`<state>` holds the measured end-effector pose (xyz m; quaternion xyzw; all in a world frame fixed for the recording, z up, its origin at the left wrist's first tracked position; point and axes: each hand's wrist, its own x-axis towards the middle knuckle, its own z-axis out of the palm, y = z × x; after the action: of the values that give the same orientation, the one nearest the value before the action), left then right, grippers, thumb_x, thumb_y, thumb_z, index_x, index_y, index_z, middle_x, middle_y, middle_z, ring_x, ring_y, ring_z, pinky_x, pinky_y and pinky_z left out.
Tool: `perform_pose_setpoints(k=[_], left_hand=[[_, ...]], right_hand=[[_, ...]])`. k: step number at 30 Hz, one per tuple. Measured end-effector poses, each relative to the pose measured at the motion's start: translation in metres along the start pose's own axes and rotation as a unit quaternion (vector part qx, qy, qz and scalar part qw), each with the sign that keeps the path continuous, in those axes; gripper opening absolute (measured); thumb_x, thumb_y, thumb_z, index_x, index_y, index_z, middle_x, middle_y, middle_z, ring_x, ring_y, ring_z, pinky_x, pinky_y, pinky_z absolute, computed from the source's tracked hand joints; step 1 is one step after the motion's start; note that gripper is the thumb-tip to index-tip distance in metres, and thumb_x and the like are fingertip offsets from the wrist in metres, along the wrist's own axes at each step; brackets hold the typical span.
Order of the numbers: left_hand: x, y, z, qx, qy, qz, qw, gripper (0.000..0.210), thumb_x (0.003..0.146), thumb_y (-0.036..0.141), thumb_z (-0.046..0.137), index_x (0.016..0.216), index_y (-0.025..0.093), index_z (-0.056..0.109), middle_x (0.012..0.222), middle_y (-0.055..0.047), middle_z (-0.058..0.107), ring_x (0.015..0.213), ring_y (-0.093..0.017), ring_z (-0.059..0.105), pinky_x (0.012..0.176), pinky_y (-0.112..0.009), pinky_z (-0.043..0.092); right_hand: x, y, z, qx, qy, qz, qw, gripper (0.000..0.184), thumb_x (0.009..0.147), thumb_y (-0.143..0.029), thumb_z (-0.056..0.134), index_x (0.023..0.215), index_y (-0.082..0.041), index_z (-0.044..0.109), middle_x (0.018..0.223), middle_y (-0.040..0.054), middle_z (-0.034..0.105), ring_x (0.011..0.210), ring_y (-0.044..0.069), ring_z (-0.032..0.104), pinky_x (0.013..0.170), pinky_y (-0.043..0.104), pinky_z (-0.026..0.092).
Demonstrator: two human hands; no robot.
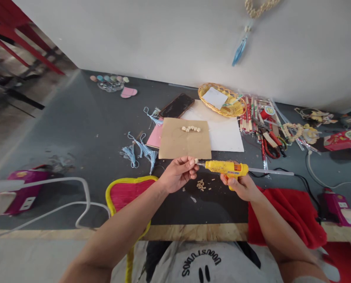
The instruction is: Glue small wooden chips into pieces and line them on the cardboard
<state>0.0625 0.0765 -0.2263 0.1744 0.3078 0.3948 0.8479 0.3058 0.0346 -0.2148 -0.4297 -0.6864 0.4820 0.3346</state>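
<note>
My right hand (242, 185) is wrapped round the handle of a yellow hot glue gun (222, 167), with a glue stick (271, 171) poking out of its back. Its nozzle points left, at or against a small cream piece (196, 160) pinched in the fingertips of my left hand (180, 173). Whether the nozzle touches the piece I cannot tell. Below lies a pile of tiny tan bits (202, 184). Beyond my hands, a short curved row of cream clusters (191, 129) rests on a brown sheet (184, 143).
Blue tassels (143, 151) lie to the left. Behind the brown sheet are a phone (178, 105) and a wicker basket (234, 108). Pliers (265, 131) and wrapped sticks sit at right. A red cloth (287, 216) and a yellow-edged red pad (128, 192) flank my forearms. Cables cross both sides.
</note>
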Motion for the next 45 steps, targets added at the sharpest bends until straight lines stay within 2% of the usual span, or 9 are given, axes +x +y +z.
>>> perform_pose_setpoints(k=[8,18,22,26,31,33,36,39,45], left_hand=[[0.001,-0.001,0.0,-0.003,0.004,0.011,1.0,0.027,0.064,0.025,0.089,0.073,0.009,0.069,0.063,-0.004,0.063,0.05,-0.006,0.049,0.049,-0.019,0.042],[0.0,0.001,0.002,-0.018,-0.008,0.016,1.0,0.024,0.066,0.023,0.087,0.073,0.009,0.069,0.066,-0.004,0.064,0.052,-0.006,0.05,0.049,-0.018,0.042],[0.0,0.001,0.001,-0.015,-0.01,0.02,1.0,0.024,0.067,0.024,0.086,0.074,0.009,0.069,0.067,-0.004,0.064,0.053,-0.006,0.05,0.049,-0.018,0.042],[0.0,0.002,0.002,-0.012,-0.012,0.021,1.0,0.022,0.068,0.023,0.086,0.074,0.01,0.069,0.066,-0.003,0.063,0.053,-0.006,0.049,0.049,-0.018,0.042],[0.001,0.001,0.002,-0.011,-0.014,0.017,1.0,0.023,0.067,0.024,0.086,0.074,0.01,0.069,0.065,-0.003,0.063,0.052,-0.006,0.049,0.049,-0.018,0.042],[0.001,0.0,0.002,-0.01,-0.012,0.016,1.0,0.024,0.066,0.025,0.087,0.074,0.01,0.07,0.066,-0.003,0.064,0.052,-0.006,0.049,0.049,-0.018,0.043],[0.001,0.0,0.002,-0.01,-0.01,0.019,1.0,0.024,0.066,0.025,0.087,0.074,0.01,0.07,0.066,-0.003,0.065,0.052,-0.006,0.05,0.049,-0.018,0.043],[0.0,0.0,0.002,-0.01,-0.011,0.021,1.0,0.023,0.067,0.024,0.087,0.074,0.01,0.07,0.066,-0.003,0.065,0.052,-0.006,0.05,0.05,-0.018,0.043],[0.0,0.001,0.002,-0.016,-0.013,0.016,1.0,0.023,0.065,0.023,0.088,0.072,0.01,0.069,0.065,-0.003,0.065,0.051,-0.006,0.05,0.049,-0.018,0.043]], right_hand=[[-0.003,0.003,0.0,0.079,-0.015,0.032,0.996,0.045,0.092,-0.061,0.046,0.084,-0.019,0.059,0.078,0.004,0.056,0.059,0.011,0.044,0.051,0.026,0.036],[0.015,0.023,-0.031,0.209,0.218,0.124,0.945,0.029,0.085,-0.045,0.062,0.102,-0.021,0.06,0.08,0.0034,0.064,0.068,0.014,0.058,0.061,0.027,0.049],[0.023,0.028,-0.042,0.199,0.181,0.15,0.952,0.037,0.083,-0.051,0.065,0.106,-0.023,0.059,0.088,0.0046,0.07,0.077,0.016,0.067,0.069,0.03,0.056],[0.021,0.035,-0.057,0.088,0.241,0.18,0.95,0.052,0.083,-0.057,0.063,0.12,-0.021,0.056,0.101,0.0073,0.072,0.09,0.019,0.07,0.076,0.031,0.057],[0.007,0.024,-0.06,-0.268,0.334,0.125,0.895,0.038,0.088,-0.047,0.06,0.108,-0.016,0.068,0.11,0.015,0.071,0.103,0.029,0.065,0.094,0.047,0.051],[0.005,0.011,-0.045,-0.359,0.31,0.04,0.88,0.024,0.09,-0.037,0.059,0.1,-0.019,0.071,0.106,0.0136,0.072,0.104,0.029,0.063,0.097,0.048,0.049],[0.008,-0.002,-0.008,-0.333,0.113,-0.028,0.936,0.02,0.095,-0.028,0.054,0.103,-0.022,0.071,0.099,0.0094,0.072,0.091,0.021,0.067,0.083,0.036,0.055],[0.016,0.0,0.023,-0.34,-0.059,-0.101,0.933,0.025,0.095,-0.017,0.051,0.108,-0.023,0.071,0.104,0.0079,0.072,0.094,0.02,0.068,0.082,0.032,0.055],[0.025,0.013,0.036,-0.388,-0.11,-0.128,0.906,0.021,0.093,-0.016,0.056,0.102,-0.024,0.073,0.102,0.0061,0.071,0.092,0.018,0.065,0.08,0.029,0.053]])
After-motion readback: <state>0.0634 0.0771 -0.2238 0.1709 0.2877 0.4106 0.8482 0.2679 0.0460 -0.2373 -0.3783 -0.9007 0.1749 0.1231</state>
